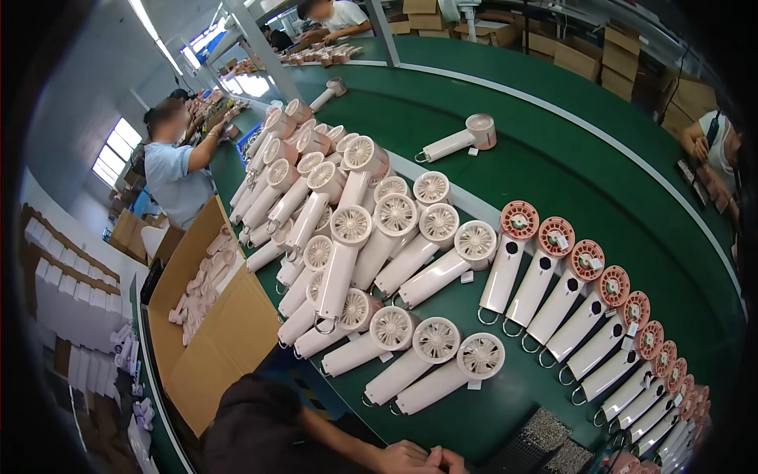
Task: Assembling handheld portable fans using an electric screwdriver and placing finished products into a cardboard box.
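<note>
At the lower edge of the head view, my left hand comes in from a dark sleeve with its fingers curled. Against it is my right hand, also closed and partly cut off by the edge. What they hold, if anything, is hidden. Just beyond them lies a white handheld fan, its round grille facing up, at the front of a big heap of similar fans. To the right runs a long row of fans with pink open heads and white handles with metal loops.
An open cardboard box with pale pink parts stands left of the heap. Dark textured pads lie right of my hands. One fan rests on the green table beyond a metal rail. Co-workers sit farther off.
</note>
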A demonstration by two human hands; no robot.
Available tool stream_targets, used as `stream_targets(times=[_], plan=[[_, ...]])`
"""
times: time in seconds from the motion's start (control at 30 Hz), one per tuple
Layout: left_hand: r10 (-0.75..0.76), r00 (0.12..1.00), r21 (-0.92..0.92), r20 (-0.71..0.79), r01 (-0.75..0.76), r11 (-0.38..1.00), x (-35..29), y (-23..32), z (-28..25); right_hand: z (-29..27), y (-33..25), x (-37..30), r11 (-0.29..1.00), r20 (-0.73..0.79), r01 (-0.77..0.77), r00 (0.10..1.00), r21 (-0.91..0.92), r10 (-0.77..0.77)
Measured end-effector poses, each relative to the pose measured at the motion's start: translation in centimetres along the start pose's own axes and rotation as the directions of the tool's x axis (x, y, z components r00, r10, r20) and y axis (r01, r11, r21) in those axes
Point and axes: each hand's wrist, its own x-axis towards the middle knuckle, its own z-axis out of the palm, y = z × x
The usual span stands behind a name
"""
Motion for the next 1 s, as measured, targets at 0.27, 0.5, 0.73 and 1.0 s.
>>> stream_targets(times=[0.27, 0.5, 0.73, 1.0], plan=[[0.030, 0.997, 0.121, 0.069, -0.038, 0.992, -1.0, -0.4, 0.9, 0.5, 3.5, -5.2, 0.931, -0.004, -0.325, 0.944, -0.164, 0.329], [0.059, 0.994, 0.016, 0.096, -0.060, 0.998, -0.8, -0.2, -1.0, -2.3, -1.6, 1.7, 0.993, 0.233, -0.059, 0.972, 0.106, 0.033], [-0.323, 0.870, 0.254, 0.372, 0.240, 0.937, -6.2, 3.0, -6.2, -0.6, -3.0, 2.6, 0.997, -0.043, -0.042, 0.998, 0.067, 0.045], [-0.650, 0.758, 0.399, -0.062, 0.615, 0.680, -17.1, -4.2, -4.3, -0.2, -2.9, 2.5, 0.995, 0.003, 0.077, 0.997, 0.065, -0.077]])
